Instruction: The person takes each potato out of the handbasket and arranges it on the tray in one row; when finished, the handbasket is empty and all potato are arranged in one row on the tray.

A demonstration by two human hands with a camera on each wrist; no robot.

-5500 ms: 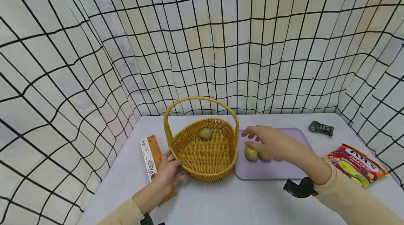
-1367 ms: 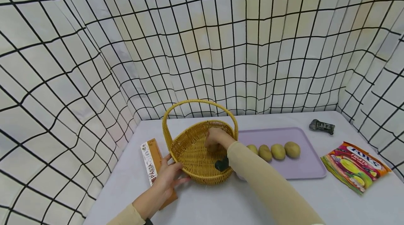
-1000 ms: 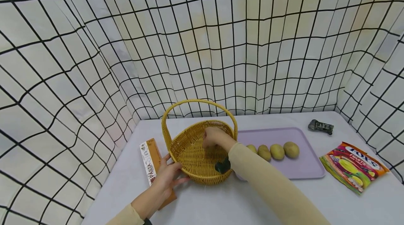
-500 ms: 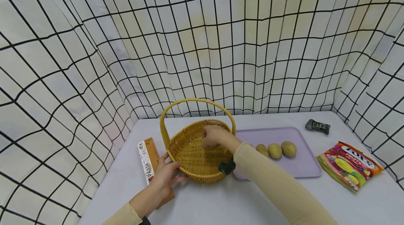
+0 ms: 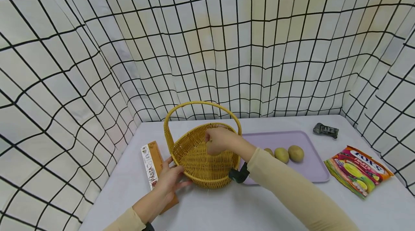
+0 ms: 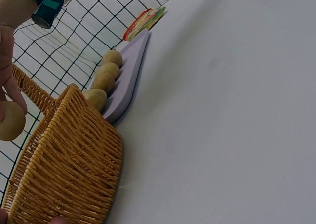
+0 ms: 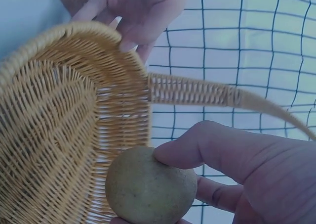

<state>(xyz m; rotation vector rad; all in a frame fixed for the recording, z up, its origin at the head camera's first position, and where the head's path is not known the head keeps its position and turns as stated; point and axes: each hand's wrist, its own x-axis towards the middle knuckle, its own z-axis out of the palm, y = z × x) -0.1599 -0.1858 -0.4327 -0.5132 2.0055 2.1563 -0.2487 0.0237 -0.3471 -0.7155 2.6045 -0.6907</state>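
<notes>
A yellow wicker basket (image 5: 210,183) with a tall arched handle stands mid-table in the head view. My left hand (image 5: 170,180) grips its left front rim, thumb over the edge and fingers outside. Over the basket's interior, my right hand (image 5: 221,140) holds a round potato (image 7: 148,184) between thumb and fingers; the hand hides it in the head view, but both wrist views show it. Several more potatoes (image 6: 104,80) sit in a row on the lilac tray (image 5: 311,170) right of the basket, partly covered by the right forearm in the head view.
A pasta box (image 5: 150,162) lies beside the left hand, partly under that forearm. To the right lie a colourful Fox's sweets bag (image 5: 358,171) and a small black packet (image 5: 325,130). Black netting over white cloth surrounds the table's back and sides.
My right hand went from above the tray into the basket, where a potato lay earlier, and has since risen slightly with a potato. The left hand keeps its grip on the rim.
</notes>
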